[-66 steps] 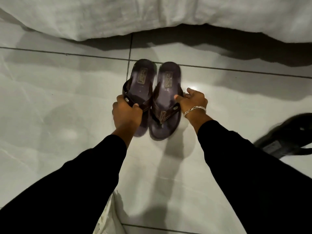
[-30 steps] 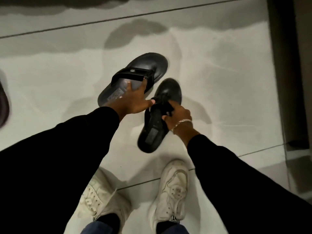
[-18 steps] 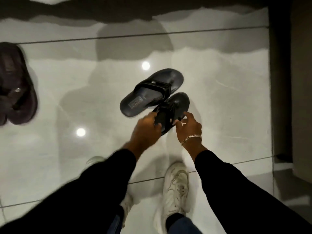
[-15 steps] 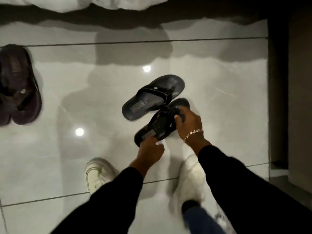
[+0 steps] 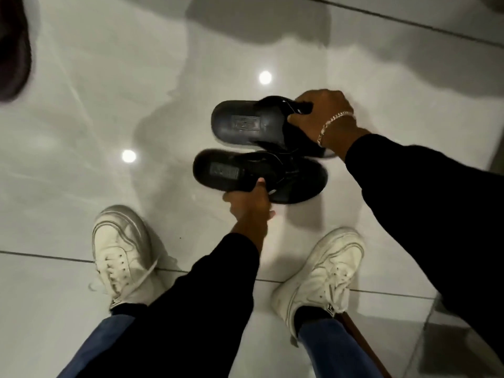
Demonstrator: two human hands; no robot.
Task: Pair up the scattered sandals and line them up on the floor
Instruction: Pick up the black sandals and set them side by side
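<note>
Two black sandals lie side by side across my view, heels to the left, just above the glossy white tiled floor (image 5: 109, 110). My right hand (image 5: 319, 115), with a silver bracelet on the wrist, is closed over the strap and toe end of the far black sandal (image 5: 242, 122). The near black sandal (image 5: 231, 171) is pinched at its near edge by my left hand (image 5: 251, 200). Part of a dark brown sandal (image 5: 13, 45) shows at the top left edge.
My two white sneakers (image 5: 122, 255) (image 5: 319, 274) stand on the tiles right below the sandals. A dark vertical edge (image 5: 496, 165) sits at the far right. Tile joints run across the floor near my feet.
Both black sandals have turned from a slant to lie sideways, parallel to each other. My right hand shifted to the far sandal and my left hand took the near one. The view tilted down.
</note>
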